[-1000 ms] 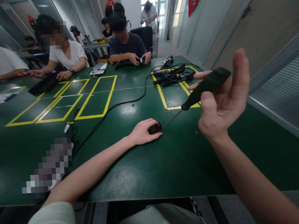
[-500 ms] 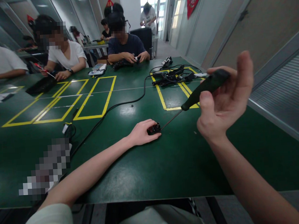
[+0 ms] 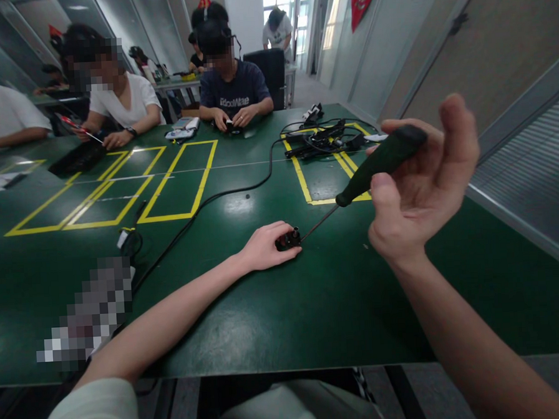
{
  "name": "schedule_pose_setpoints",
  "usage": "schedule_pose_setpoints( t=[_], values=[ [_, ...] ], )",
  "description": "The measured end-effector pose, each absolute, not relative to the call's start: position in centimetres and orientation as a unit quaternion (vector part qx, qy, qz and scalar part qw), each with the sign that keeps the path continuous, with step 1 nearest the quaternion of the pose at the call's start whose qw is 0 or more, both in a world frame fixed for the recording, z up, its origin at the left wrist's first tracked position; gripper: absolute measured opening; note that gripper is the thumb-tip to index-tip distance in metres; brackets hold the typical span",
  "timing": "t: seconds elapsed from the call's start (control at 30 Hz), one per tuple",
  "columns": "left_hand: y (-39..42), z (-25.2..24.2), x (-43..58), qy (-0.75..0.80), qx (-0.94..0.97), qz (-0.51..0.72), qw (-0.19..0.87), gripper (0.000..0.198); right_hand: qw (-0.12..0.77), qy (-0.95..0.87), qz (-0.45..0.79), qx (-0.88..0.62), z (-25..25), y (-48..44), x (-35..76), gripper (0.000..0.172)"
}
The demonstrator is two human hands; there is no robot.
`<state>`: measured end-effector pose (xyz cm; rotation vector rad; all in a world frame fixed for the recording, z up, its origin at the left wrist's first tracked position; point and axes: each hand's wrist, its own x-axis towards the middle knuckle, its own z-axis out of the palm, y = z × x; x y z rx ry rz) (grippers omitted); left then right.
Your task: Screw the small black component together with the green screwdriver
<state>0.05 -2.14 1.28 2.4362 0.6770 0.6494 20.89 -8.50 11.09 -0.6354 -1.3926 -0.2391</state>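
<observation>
My left hand (image 3: pixel 263 246) lies on the green table (image 3: pixel 285 309), fingers closed over a small black part (image 3: pixel 288 239) and pressing it down. My right hand (image 3: pixel 416 186) is raised to the right and holds a screwdriver (image 3: pixel 378 164) by its dark green handle, thumb and fingers loosely curled round it. The thin metal shaft slants down to the left and its tip meets the black part by my left fingers.
A black cable (image 3: pixel 204 204) runs across the table past yellow taped rectangles (image 3: pixel 179 180). A heap of black cables and parts (image 3: pixel 325 141) lies in a far taped box. Other people sit working at the far edge and at the left. A pixelated object (image 3: pixel 90 310) lies near left.
My right hand's fingers have curled a little further round the screwdriver handle and turned slightly. My left hand and the black part have stayed put.
</observation>
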Motion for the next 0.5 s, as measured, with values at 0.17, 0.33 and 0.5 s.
schedule_pose_setpoints(
  t=[0.17,0.33,0.5],
  values=[
    [-2.1,1.3,0.1,0.25,0.901,0.241,0.26,0.027,0.713,-0.634,-0.099,-0.282,11.0,-8.3,21.3,0.041],
    [-2.2,1.3,0.1,0.25,0.901,0.243,0.26,0.027,0.707,-0.637,-0.159,-0.264,11.1,-8.1,21.5,0.054],
    [-2.2,1.4,0.1,0.25,0.901,0.24,0.262,0.028,0.725,-0.634,-0.045,-0.265,11.1,-8.8,20.5,0.044]
  ],
)
